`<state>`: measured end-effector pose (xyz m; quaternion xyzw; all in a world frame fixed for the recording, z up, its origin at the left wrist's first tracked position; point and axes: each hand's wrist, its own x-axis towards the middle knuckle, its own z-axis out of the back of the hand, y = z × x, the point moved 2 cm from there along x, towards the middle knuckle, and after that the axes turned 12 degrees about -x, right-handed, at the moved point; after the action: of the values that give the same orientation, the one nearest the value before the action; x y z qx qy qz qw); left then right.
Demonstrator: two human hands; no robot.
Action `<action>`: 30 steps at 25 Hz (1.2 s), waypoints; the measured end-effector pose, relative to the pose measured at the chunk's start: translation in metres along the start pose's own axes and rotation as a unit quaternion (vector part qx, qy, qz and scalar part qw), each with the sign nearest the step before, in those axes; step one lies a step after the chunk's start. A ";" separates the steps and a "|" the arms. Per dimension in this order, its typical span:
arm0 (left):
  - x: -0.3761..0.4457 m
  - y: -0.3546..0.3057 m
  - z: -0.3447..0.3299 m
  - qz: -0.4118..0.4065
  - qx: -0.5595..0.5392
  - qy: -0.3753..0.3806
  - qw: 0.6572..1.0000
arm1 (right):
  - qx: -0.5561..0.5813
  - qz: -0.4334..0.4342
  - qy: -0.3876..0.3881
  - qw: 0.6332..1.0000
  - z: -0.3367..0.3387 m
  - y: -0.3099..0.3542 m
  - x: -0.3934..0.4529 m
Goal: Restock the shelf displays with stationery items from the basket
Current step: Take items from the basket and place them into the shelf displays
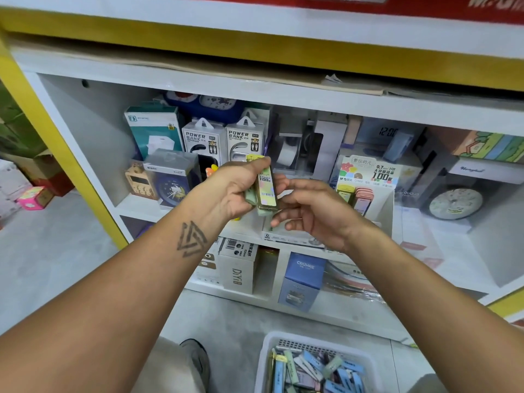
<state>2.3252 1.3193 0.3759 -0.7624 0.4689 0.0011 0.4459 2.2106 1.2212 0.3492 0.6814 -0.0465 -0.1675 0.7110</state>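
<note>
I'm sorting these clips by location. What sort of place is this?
Most likely a stationery shop: white shelf units stocked with boxed power banks, a lead-refill display, and a restocking basket on the floor.

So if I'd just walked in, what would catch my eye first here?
Probably the two hands in the middle: the left hand grips a small bundle of pencil lead cases in front of the shelf, with the right hand beside them. Below, a white basket on the floor holds many more pastel cases, and a lead display box stands on the shelf just right.
</note>
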 end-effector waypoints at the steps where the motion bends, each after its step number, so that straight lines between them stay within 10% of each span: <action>1: 0.002 0.001 -0.002 -0.008 -0.007 -0.003 1.000 | 0.027 -0.005 0.032 0.999 0.000 0.001 -0.004; 30: 0.012 -0.006 0.012 -0.070 -0.029 -0.091 0.993 | -0.014 -0.015 -0.014 1.000 0.027 -0.005 -0.007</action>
<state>2.3416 1.3198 0.3678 -0.8028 0.3720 0.0527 0.4630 2.1954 1.1978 0.3467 0.6694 -0.0439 -0.1882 0.7173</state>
